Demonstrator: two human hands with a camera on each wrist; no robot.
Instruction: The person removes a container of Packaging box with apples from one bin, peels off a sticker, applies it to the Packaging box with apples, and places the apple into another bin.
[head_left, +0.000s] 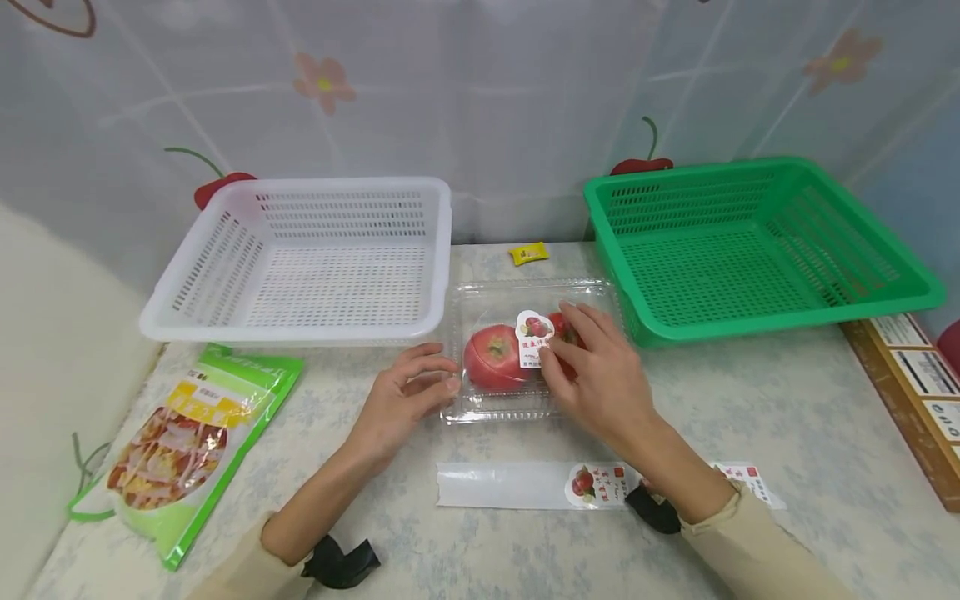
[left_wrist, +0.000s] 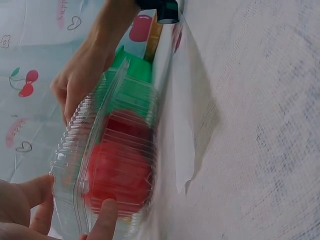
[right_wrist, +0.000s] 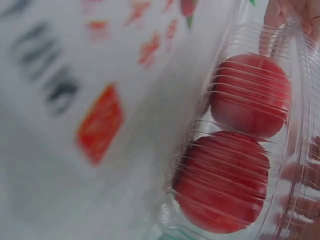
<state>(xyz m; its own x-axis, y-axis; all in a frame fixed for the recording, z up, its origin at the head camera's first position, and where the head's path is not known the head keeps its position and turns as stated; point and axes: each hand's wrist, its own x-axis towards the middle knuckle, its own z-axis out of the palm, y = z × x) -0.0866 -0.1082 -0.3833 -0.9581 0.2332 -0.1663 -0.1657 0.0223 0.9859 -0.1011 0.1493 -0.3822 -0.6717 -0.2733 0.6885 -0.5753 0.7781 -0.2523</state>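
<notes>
A clear plastic clamshell box (head_left: pixel 480 408) lies closed on the table with two round red fruits (head_left: pixel 493 358) inside. On its lid is a white sticker (head_left: pixel 531 337) printed with red fruit and writing. My right hand (head_left: pixel 603 375) rests over the lid, thumb at the sticker's right edge and the other fingers bent above the second fruit. At the box's left front corner, my left hand (head_left: pixel 405 400) touches the side with its fingertips. The left wrist view shows its thumb and fingers (left_wrist: pixel 106 220) spread about that corner.
A strip of sticker backing (head_left: pixel 502 485) with more labels lies in front, partly under my right forearm. Behind stand a white basket (head_left: pixel 442 275) and a green basket (head_left: pixel 622 275), with a small yellow packet (head_left: pixel 528 253) between. A green food bag (head_left: pixel 195 450) lies left; a brown carton (head_left: pixel 900 400), right.
</notes>
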